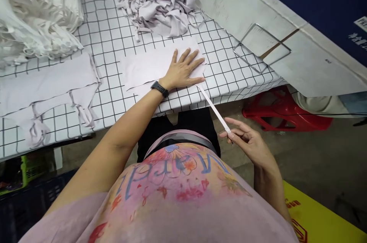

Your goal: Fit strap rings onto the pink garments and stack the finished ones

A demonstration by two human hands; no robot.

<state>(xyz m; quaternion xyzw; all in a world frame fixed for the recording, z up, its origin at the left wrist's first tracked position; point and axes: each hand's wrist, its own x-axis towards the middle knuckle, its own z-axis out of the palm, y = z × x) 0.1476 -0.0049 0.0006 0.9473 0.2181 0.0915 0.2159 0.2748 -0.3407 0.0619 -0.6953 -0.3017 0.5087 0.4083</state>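
My left hand [185, 69] lies flat with spread fingers on a pale pink fabric piece [143, 65] at the table's front. From beside that hand a narrow pale strap [213, 107] runs taut over the table edge. Its lower end is pinched between the thumb and fingers of my right hand [246, 139], held out past the edge. To the left lies a flat stack of similar pale fabric pieces [48, 82], with looped straps hanging toward the front edge. The cloth under my left palm is hidden.
A heap of pale fabric strips [163, 2] sits at the back, and a white bundle of straps [43, 9] at the far left. A large carton [243, 13] with a wire frame [262, 48] stands on the right. Below are a red stool [275, 111] and a yellow box [318, 216].
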